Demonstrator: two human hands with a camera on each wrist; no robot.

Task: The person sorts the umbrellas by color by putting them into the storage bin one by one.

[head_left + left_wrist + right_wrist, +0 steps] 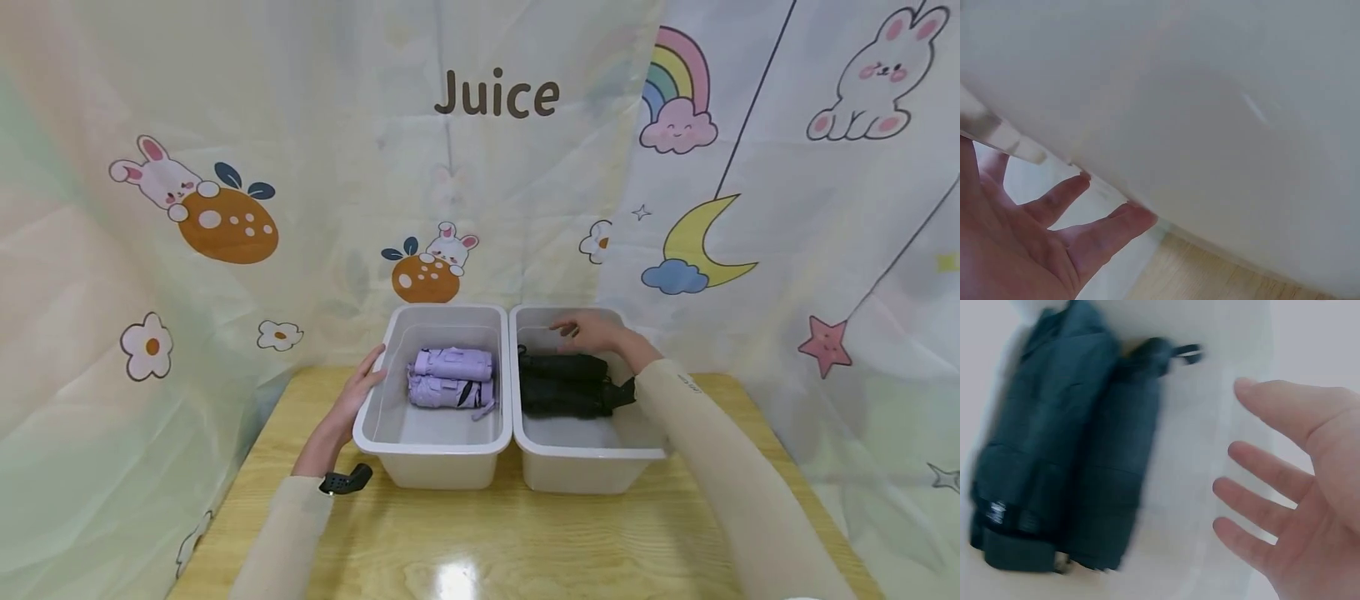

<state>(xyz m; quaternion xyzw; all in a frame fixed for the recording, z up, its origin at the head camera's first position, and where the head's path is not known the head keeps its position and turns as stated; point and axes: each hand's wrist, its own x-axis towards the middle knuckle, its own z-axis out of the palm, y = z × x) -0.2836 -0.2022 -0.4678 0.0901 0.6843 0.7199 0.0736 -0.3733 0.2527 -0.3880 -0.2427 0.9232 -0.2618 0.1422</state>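
Note:
Two folded purple umbrellas [452, 379] lie side by side in the left bin [429, 448], a light grey plastic one. My left hand [360, 390] rests against that bin's left side near the rim; in the left wrist view its fingertips [1138, 219] touch the bin wall. In the right bin [588, 453] lie two folded black umbrellas [562, 396], also seen as dark umbrellas [1047, 437] in the right wrist view. Over the back of this bin is my right hand [592, 331], its fingers spread apart, holding nothing and not touching the umbrellas.
Both bins stand next to each other on a wooden table [480, 542]. Behind them hangs a printed curtain [330, 208] with rabbits, oranges and a moon. A black strap [347, 480] sits on the left wrist.

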